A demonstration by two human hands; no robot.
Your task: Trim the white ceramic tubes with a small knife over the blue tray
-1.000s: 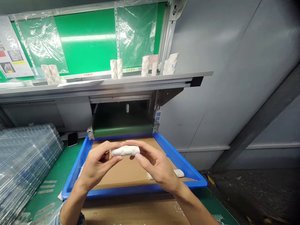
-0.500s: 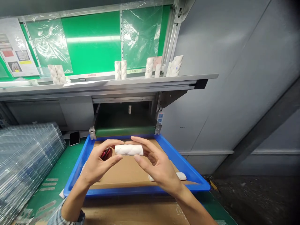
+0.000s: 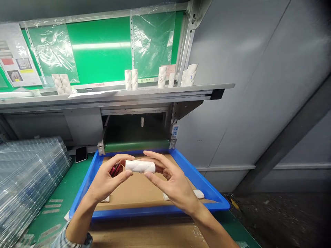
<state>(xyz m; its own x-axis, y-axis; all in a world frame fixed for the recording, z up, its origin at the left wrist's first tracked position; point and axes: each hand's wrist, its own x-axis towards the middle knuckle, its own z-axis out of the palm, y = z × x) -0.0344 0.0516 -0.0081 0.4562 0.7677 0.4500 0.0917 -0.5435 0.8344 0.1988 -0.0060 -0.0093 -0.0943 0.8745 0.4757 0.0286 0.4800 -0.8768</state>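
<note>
A white cylindrical part is held level between both hands above a blue tray. My left hand pinches its left end and also keeps a small red tool tucked in the palm. My right hand grips the right end with thumb and fingers. Cardboard lines the tray. Another white part lies at the tray's right side, and a further one lies at its left, near my left wrist.
A green conveyor belt ends at the tray's far edge, with a small white part farther back on it. The shelf above carries several white parts. Stacked clear plastic trays stand left, beside a phone.
The white part has turned in my fingers, showing a different face. Both hands stay in about the same place above the tray.
</note>
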